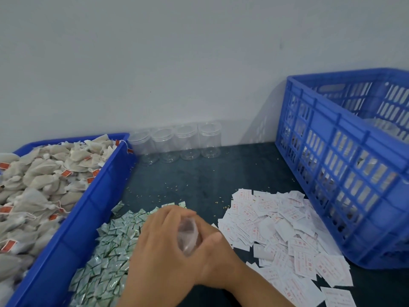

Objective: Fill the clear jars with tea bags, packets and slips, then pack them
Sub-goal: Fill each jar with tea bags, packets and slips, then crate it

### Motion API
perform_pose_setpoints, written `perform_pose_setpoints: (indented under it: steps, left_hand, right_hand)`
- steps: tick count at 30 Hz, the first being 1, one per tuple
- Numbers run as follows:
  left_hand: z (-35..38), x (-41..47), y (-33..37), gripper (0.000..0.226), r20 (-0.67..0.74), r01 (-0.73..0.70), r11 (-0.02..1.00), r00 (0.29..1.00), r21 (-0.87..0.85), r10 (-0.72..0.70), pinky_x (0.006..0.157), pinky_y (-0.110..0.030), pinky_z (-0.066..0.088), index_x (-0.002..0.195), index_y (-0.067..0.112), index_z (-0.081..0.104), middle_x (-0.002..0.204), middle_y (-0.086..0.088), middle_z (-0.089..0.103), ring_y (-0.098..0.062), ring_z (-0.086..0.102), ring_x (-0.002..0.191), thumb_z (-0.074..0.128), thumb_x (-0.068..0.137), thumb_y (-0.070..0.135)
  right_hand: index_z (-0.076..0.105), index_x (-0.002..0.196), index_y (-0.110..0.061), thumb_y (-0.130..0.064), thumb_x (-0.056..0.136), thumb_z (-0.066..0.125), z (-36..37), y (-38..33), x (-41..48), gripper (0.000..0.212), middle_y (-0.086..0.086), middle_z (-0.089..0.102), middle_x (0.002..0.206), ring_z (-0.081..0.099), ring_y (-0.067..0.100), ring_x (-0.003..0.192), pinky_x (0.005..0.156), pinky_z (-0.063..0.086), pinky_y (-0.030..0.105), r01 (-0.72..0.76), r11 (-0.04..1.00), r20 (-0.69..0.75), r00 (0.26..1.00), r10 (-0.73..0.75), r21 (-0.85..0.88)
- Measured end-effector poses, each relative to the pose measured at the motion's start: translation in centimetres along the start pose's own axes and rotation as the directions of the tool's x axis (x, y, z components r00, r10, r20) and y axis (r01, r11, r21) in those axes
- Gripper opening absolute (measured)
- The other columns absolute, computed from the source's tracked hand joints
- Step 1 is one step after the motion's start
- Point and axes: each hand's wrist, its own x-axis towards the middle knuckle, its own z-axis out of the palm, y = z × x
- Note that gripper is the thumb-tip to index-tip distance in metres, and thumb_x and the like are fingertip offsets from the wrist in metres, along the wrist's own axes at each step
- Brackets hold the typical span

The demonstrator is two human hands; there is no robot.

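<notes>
Both the left hand (163, 240) and right hand (213, 251) grip a clear plastic jar (188, 234) above the green-white packet heap (106, 258) on the dark tabletop (199, 173); a slip could spill it into the white paper slips (287, 229).

One wide-angle head camera looked forward and down.
You wore it close above your left hand (163, 235) and right hand (213, 249), low in frame; it faced across the bench (199, 178) to the wall (177, 63) behind.
</notes>
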Motion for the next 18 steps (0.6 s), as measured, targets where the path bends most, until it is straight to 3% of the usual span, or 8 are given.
perform_pose_setpoints:
  steps: [2, 4, 6, 8, 10, 13, 16, 18]
  left_hand:
    - [-0.3, 0.0, 0.4, 0.046, -0.067, -0.064, 0.997, 0.996, -0.048, 0.060, 0.083, -0.016, 0.045, 0.092, 0.047, 0.063, 0.104, 0.031, 0.064, 0.006, 0.059, 0.105, 0.060, 0.065, 0.083]
    - [-1.4, 0.8, -0.4, 0.029, 0.015, -0.127, 0.971, 0.991, -0.200, 0.133, 0.082, -0.024, 0.056, 0.088, 0.042, 0.070, 0.107, 0.028, 0.071, 0.003, 0.067, 0.104, 0.068, 0.072, 0.066]
    - [-2.7, 1.4, -1.5, 0.021, 0.146, -0.194, 0.934, 0.958, -0.302, 0.246, 0.097, -0.027, 0.053, 0.095, 0.040, 0.076, 0.117, 0.025, 0.072, 0.000, 0.066, 0.118, 0.072, 0.079, 0.052]
    - [-3.3, 1.6, -2.6, 0.035, 0.174, -0.252, 0.936, 0.938, -0.245, 0.299, 0.109, -0.024, 0.045, 0.115, 0.041, 0.073, 0.136, 0.025, 0.064, 0.000, 0.052, 0.138, 0.074, 0.083, 0.053]
    - [-2.9, 1.4, -2.9, 0.048, 0.150, -0.158, 0.977, 0.972, -0.141, 0.179, 0.113, -0.025, 0.038, 0.131, 0.047, 0.060, 0.152, 0.029, 0.047, 0.002, 0.040, 0.145, 0.071, 0.087, 0.062]
    - [-0.8, 0.5, -1.1, 0.064, 0.049, 0.078, 0.997, 0.996, -0.029, -0.077, 0.106, -0.026, 0.041, 0.133, 0.054, 0.046, 0.140, 0.034, 0.044, 0.004, 0.047, 0.130, 0.060, 0.077, 0.079]
    - [0.7, 0.4, 0.2, 0.056, -0.086, 0.065, 0.998, 0.994, 0.006, -0.064, 0.087, -0.017, 0.039, 0.119, 0.051, 0.057, 0.120, 0.033, 0.055, 0.006, 0.055, 0.110, 0.069, 0.071, 0.076]
    - [0.4, 0.6, 0.0, 0.041, -0.110, 0.029, 0.999, 0.993, -0.034, -0.032, 0.082, -0.009, 0.039, 0.112, 0.049, 0.067, 0.113, 0.034, 0.062, 0.011, 0.058, 0.106, 0.074, 0.074, 0.062]
  right_hand:
    - [0.064, 0.134, -0.033, -0.004, 0.077, 0.085, -0.3, -0.4, -0.1, 0.067, -0.007, 0.072, 0.126, 0.071, 0.022, 0.118, 0.096, 0.059, 0.056, 0.018, 0.999, 0.056, 0.998, -0.021, 0.048]
    - [0.069, 0.127, -0.029, -0.007, 0.072, 0.084, -0.6, -0.8, 0.1, 0.061, -0.005, 0.073, 0.121, 0.072, 0.021, 0.115, 0.093, 0.060, 0.044, 0.018, 0.996, 0.097, 0.995, -0.027, 0.089]
    - [0.067, 0.125, -0.036, -0.020, 0.071, 0.087, -0.8, -1.3, 0.0, 0.060, -0.012, 0.074, 0.117, 0.074, 0.014, 0.110, 0.086, 0.056, 0.025, 0.006, 0.996, 0.096, 0.995, -0.015, 0.091]
    - [0.063, 0.129, -0.042, -0.026, 0.072, 0.089, -0.4, -1.3, -0.1, 0.065, -0.017, 0.074, 0.116, 0.075, 0.009, 0.107, 0.083, 0.054, 0.017, 0.003, 0.996, 0.072, 0.997, -0.010, 0.090]
    - [0.060, 0.134, -0.041, -0.030, 0.073, 0.089, 0.1, -1.1, -0.2, 0.069, -0.017, 0.073, 0.122, 0.074, 0.010, 0.111, 0.082, 0.057, 0.021, 0.001, 0.996, -0.021, 1.000, 0.001, 0.090]
    - [0.057, 0.135, -0.046, -0.038, 0.075, 0.086, 0.6, -0.6, -0.2, 0.067, -0.019, 0.071, 0.126, 0.072, 0.010, 0.113, 0.089, 0.061, 0.036, -0.002, 1.000, -0.139, 0.990, 0.000, -0.013]
    - [0.058, 0.140, -0.034, -0.020, 0.076, 0.089, 0.3, -0.3, -0.2, 0.072, -0.010, 0.073, 0.122, 0.074, 0.018, 0.110, 0.089, 0.061, 0.047, -0.037, 0.998, -0.054, 0.998, 0.040, 0.048]
    - [0.061, 0.137, -0.031, -0.015, 0.070, 0.086, -0.3, -0.3, -0.2, 0.074, -0.011, 0.074, 0.114, 0.074, 0.012, 0.098, 0.077, 0.059, 0.035, -0.060, 0.996, -0.022, 0.998, 0.062, 0.066]
